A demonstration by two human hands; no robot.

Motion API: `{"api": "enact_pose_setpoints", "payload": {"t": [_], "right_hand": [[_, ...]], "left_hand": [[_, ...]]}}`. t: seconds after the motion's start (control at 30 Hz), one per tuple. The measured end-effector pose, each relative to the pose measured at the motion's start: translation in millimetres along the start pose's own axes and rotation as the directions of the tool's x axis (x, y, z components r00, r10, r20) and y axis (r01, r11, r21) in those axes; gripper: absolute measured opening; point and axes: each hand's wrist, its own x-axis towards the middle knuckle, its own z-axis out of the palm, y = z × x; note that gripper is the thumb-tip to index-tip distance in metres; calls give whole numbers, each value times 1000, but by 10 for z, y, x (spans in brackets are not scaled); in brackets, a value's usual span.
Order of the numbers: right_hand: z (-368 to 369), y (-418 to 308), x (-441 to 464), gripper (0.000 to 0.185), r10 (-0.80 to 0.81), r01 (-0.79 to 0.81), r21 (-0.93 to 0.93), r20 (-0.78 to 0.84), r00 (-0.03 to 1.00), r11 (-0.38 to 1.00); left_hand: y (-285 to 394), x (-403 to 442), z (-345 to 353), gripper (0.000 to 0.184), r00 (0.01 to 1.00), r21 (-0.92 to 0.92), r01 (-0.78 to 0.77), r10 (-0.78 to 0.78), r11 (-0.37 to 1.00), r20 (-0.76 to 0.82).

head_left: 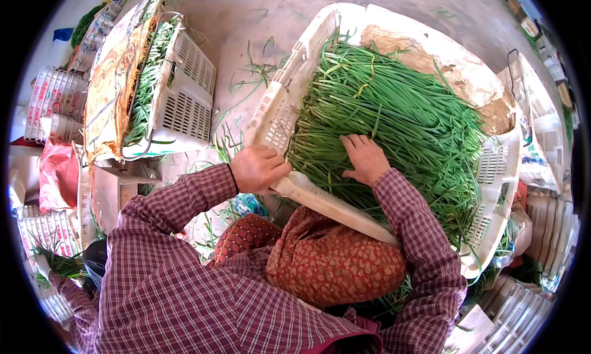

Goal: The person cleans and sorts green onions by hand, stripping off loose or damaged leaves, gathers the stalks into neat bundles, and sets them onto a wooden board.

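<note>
A white plastic crate with slotted walls stands right in front of my knees. Long green garlic chives fill it, lying lengthwise in a thick layer with their pale ends toward the left wall. My left hand is closed around the crate's near-left corner. On top of the chives, toward the near side, rests my right hand, palm down, thumb and fingers apart. Whether any leaves are between its fingers is not visible. Brown and white sheeting lines the crate's far wall.
To the left stands another filled crate, with a brown printed cover on it. Loose leaves litter the concrete floor. Stacked white crates are at the right. Behind my left elbow, another person's sleeve shows.
</note>
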Motion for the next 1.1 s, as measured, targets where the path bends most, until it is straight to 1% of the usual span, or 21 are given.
{"api": "enact_pose_setpoints", "payload": {"t": [0.1, 0.13, 0.2, 0.23, 0.27, 0.3, 0.33, 0.4, 0.47, 0.5, 0.53, 0.6, 0.63, 0.7, 0.73, 0.77, 0.83, 0.87, 0.93, 1.0, 1.1], "right_hand": [[120, -90, 157, 90, 72, -72, -96, -3, 997, 993], [143, -125, 187, 90, 70, -69, -97, 3, 998, 993], [196, -180, 220, 94, 149, -147, -213, -10, 989, 966], [261, -169, 228, 94, 149, -146, -214, -3, 989, 966], [359, -143, 246, 91, 167, -169, -270, -29, 985, 948], [414, -133, 262, 89, 182, -191, -323, -58, 982, 927], [465, -118, 262, 89, 181, -189, -326, -55, 982, 926], [531, -113, 242, 52, 122, -147, -238, -116, 986, 960], [548, -100, 215, 49, 83, -112, -212, -141, 987, 971], [512, -115, 217, 46, 44, -76, -184, -170, 984, 980], [471, -111, 215, 46, 45, -76, -184, -168, 985, 980], [397, -91, 195, 46, -36, -36, -270, -256, 966, 962], [440, -92, 196, 46, -35, -36, -269, -253, 967, 962], [523, -112, 206, 48, 62, -124, -231, -258, 964, 965], [540, -118, 208, 48, 62, -124, -231, -258, 964, 965], [557, -125, 210, 50, 80, -137, -243, -229, 970, 960], [592, -124, 224, 51, 98, -149, -255, -201, 975, 955], [610, -126, 235, 51, 133, -170, -236, -165, 977, 957], [595, -128, 232, 52, 168, -193, -216, -128, 977, 957], [582, -108, 207, 53, 147, -152, -135, -50, 988, 979], [554, -83, 232, 51, 172, -174, -80, -36, 984, 981]], "left_hand": [[-4, 25, -31, 38, 1000, 2, -5, 5, 1000, -8], [-7, 27, -31, 37, 1000, 1, -15, 15, 1000, -19], [-19, 8, -7, 36, 1000, -3, -10, 10, 1000, -20], [-16, 4, -3, 36, 1000, -1, -8, 8, 1000, -22], [-8, 7, -14, 36, 1000, -6, -7, 6, 1000, -24], [4, 19, -47, 29, 1000, -13, 7, -7, 1000, -17], [13, 31, -69, 22, 1000, -19, 21, -21, 1000, -10], [11, 28, -69, 22, 1000, -23, 17, -18, 1000, -18], [0, 26, -52, 21, 1000, -26, 14, -14, 1000, -26], [-11, 21, -45, 29, 999, -24, -4, 3, 1000, -44], [-21, 17, -36, 37, 998, -22, -21, 20, 1000, -62], [-25, 12, -22, 37, 998, -25, -15, 14, 1000, -58], [-22, 11, -19, 38, 999, -26, -10, 9, 1000, -52], [-26, 11, -18, 38, 998, -24, -14, 13, 1000, -54], [-28, 11, -20, 38, 998, -20, -18, 17, 1000, -57], [-23, 16, -39, 38, 998, -20, -18, 17, 1000, -57], [-12, 33, -87, 23, 1000, -13, 2, -2, 1000, -12], [-19, 30, -76, 23, 1000, -13, 1, -1, 1000, -11], [-35, 13, -32, 37, 998, -29, -18, 17, 999, -55], [-33, 10, -21, 37, 998, -27, -18, 16, 999, -64], [-34, 5, -13, 37, 998, -31, -12, 10, 999, -64]]}}
